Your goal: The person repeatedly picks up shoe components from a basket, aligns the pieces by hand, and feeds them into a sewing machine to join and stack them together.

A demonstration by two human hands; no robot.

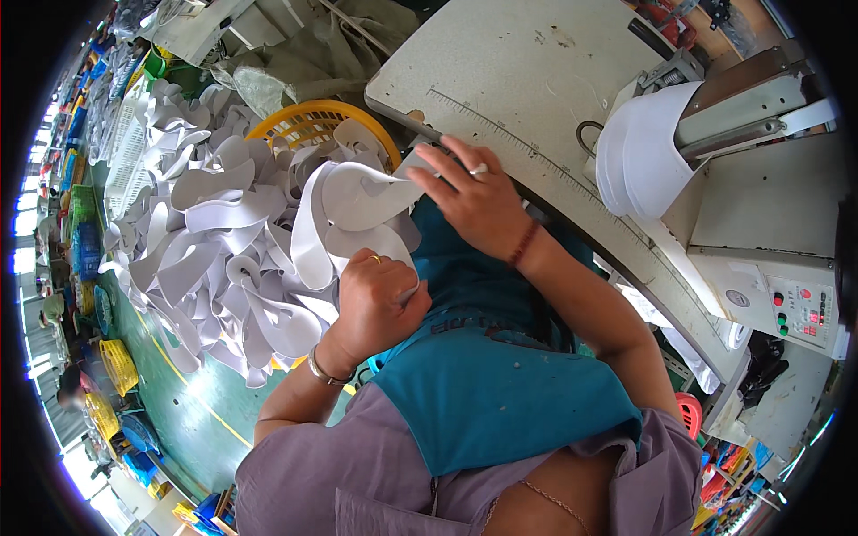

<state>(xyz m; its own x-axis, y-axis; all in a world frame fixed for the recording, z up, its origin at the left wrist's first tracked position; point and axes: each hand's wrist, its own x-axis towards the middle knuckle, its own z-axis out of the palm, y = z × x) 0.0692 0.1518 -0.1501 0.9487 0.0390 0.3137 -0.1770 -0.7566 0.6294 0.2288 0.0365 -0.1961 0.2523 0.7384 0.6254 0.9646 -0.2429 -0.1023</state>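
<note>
- While the left hand (384,290) closes its grip on a white curved piece (311,241), that piece is on the near side of the yellow basket (313,109).
- Right hand (478,210): fingers at the piece's far end, right of the basket; cannot tell whether this grip pinches.
- Similar pieces (214,223) lie heaped left of the basket.
- Worktop (509,71): right of the basket.

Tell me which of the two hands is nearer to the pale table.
The right hand, with the dark red bracelet, is beside the table; the left hand, with the silvery wristband, is farther away.
</note>
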